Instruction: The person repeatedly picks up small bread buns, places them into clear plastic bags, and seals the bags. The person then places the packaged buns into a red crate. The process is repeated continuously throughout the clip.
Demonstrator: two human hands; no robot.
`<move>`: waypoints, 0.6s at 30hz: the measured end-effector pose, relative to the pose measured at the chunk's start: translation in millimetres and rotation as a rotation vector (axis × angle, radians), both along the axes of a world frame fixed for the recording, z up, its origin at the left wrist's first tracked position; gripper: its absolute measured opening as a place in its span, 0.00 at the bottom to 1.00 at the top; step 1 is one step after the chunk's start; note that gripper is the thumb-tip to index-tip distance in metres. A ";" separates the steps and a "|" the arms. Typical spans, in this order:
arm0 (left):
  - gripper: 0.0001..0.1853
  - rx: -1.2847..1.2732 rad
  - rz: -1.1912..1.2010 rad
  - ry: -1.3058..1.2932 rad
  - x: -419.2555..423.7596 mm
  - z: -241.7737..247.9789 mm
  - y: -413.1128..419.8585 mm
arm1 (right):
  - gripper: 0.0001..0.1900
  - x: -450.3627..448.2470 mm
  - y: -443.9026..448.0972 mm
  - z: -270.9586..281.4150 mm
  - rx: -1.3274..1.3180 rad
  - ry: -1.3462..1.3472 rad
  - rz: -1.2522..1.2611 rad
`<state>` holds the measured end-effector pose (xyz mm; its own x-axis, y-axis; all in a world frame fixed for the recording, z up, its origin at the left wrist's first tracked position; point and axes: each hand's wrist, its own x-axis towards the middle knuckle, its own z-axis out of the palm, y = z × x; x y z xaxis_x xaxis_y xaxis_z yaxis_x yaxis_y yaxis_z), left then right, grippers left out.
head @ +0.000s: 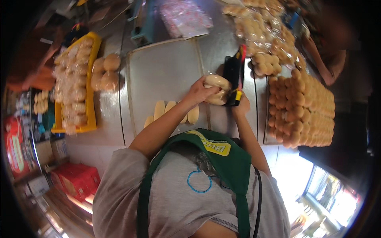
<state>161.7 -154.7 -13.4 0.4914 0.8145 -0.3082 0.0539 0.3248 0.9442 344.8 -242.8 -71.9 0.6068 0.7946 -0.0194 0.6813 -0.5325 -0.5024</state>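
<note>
My left hand (201, 92) grips clear-wrapped pale bread rolls (216, 84), its thumb across the top. The wrapped rolls press up to the near left side of a black bag-neck tape sealer (233, 74) with red and yellow parts. On the sealer's other side is my right hand (242, 104), against its near end. The sealer hides these fingers, so what they hold does not show. Several loose oblong rolls (159, 110) lie on the metal table below my left forearm, which partly covers them.
On the left, a yellow crate (93, 111) holds bagged buns beside a pack of round buns (110, 62). Stacked buns (300, 110) stand on the right, with bagged buns (256, 29) beyond. Printed plastic bags (187, 17) lie at the back. Another person's arm (317, 59) is far right.
</note>
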 end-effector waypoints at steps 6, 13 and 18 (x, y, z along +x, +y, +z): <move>0.32 0.065 0.178 -0.027 -44.6 -3.5 11.9 | 0.15 25.2 14.6 9.5 0.346 0.243 -0.001; 0.44 0.722 0.712 0.854 -229.0 17.8 28.3 | 0.06 -24.9 15.8 121.5 0.863 0.157 0.206; 0.43 0.592 0.371 1.499 -269.2 19.4 -12.4 | 0.14 -101.9 18.9 129.4 0.626 -0.030 0.897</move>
